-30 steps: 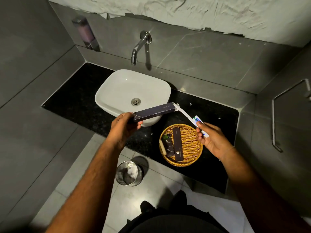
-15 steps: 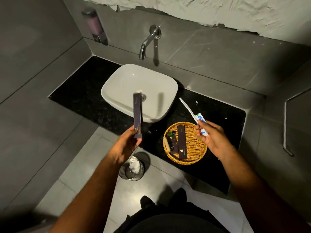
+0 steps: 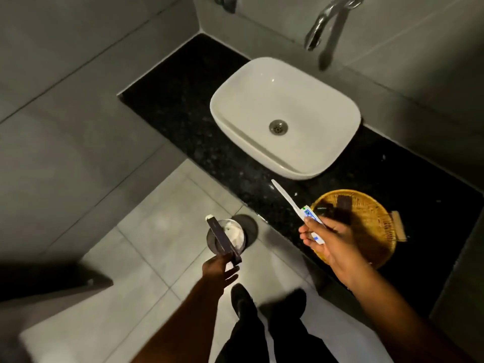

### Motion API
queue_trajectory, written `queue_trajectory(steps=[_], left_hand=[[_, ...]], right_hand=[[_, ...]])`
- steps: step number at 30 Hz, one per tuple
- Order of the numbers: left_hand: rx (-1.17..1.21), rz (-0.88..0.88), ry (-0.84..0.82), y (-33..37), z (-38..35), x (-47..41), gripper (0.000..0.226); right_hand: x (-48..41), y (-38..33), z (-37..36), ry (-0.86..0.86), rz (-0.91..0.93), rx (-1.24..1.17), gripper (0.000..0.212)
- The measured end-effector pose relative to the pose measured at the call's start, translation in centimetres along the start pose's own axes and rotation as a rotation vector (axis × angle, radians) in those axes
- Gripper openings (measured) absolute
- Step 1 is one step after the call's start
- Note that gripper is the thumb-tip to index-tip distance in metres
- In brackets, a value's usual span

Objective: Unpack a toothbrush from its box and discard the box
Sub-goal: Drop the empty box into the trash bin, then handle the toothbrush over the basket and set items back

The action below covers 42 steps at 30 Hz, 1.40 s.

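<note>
Moved: my left hand (image 3: 218, 268) lowered the box (image 3: 222, 241) from above the sink (image 3: 285, 116), over the bin (image 3: 237, 235).
Axis: box points bin-ward, fingers clamped on its near end.
Toothbrush (image 3: 296, 209): pinched by my right hand (image 3: 330, 242), above the worktop (image 3: 183, 95).

Dim bathroom light, overall murky. Glare spot on white sink (image 3: 262, 82); tap (image 3: 318, 24) motion-blurred. Wide-angle bending at edges, dark shadow at lower left floor.

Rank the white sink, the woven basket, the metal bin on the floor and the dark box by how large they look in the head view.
1. White ceramic sink
2. Round woven basket
3. Small metal bin and dark slim box: similar; the box is nearer the camera, so unsure.
</note>
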State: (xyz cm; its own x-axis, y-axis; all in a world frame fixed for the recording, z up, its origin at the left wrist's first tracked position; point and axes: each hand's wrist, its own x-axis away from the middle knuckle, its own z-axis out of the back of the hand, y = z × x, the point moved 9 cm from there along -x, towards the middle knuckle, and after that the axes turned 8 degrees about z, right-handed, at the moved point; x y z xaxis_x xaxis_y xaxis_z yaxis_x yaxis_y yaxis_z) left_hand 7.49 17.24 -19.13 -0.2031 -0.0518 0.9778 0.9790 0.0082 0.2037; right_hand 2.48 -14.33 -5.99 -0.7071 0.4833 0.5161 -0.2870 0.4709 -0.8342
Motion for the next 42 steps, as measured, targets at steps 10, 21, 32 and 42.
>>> queue_trajectory(steps=[10,21,32,42], left_hand=[[0.105,0.076,0.045,0.6,2.1,-14.7,0.005],[-0.047,0.131,0.122,-1.3,4.5,-17.4,0.042],[-0.085,-0.456,0.155,3.4,-3.6,-2.2,0.026],[-0.320,-0.666,-0.518,5.5,-25.4,16.4,0.030]], right_hand=[[-3.0,8.0,-7.4,-0.056,0.007,0.074,0.009],[-3.8,11.0,-9.4,-0.034,-0.029,0.103,0.012],[-1.0,5.2,-6.8,0.056,0.024,0.076,0.010],[3.0,-2.9,6.5,0.305,0.145,0.103,0.013]])
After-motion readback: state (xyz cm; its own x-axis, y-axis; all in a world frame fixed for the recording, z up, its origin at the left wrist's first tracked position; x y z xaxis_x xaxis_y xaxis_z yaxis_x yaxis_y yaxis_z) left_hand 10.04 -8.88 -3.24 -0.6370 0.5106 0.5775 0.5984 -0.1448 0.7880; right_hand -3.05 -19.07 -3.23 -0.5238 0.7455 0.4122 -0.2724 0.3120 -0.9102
